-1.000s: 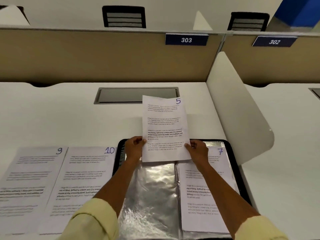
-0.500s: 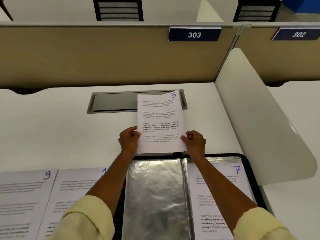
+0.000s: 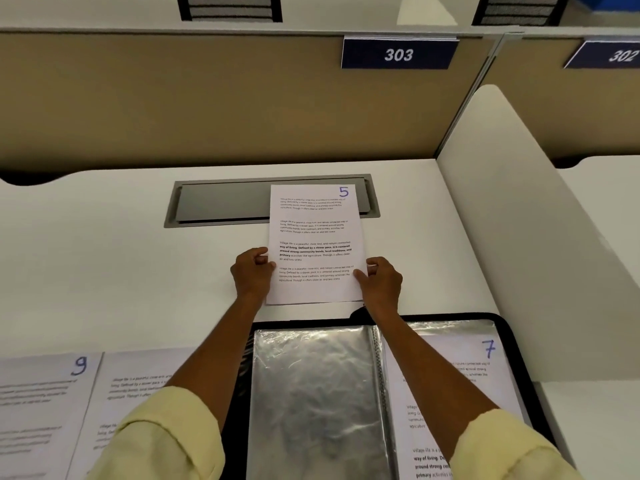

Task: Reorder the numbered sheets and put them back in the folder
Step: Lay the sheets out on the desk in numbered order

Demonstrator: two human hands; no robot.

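Sheet 5 point(image 3: 313, 233) lies low over the white desk beyond the folder, its top over the grey cable hatch. My left hand point(image 3: 251, 273) pinches its left edge and my right hand point(image 3: 381, 280) pinches its right edge. The black folder point(image 3: 516, 344) lies open in front of me, with an empty shiny sleeve point(image 3: 315, 393) on the left page and sheet 7 point(image 3: 450, 375) in the right sleeve. Sheet 9 point(image 3: 38, 403) and another sheet point(image 3: 138, 386), its number hidden by my left arm, lie on the desk to the left.
A grey cable hatch point(image 3: 221, 202) is set into the desk point(image 3: 104, 271) behind sheet 5. A beige partition point(image 3: 207, 98) with a sign 303 closes the back. A white divider point(image 3: 502, 220) rises on the right of the desk.
Both hands carried sheet 5 away from over the folder and lowered it onto the desk beyond it, near the hatch. The camera tilted down and closer.
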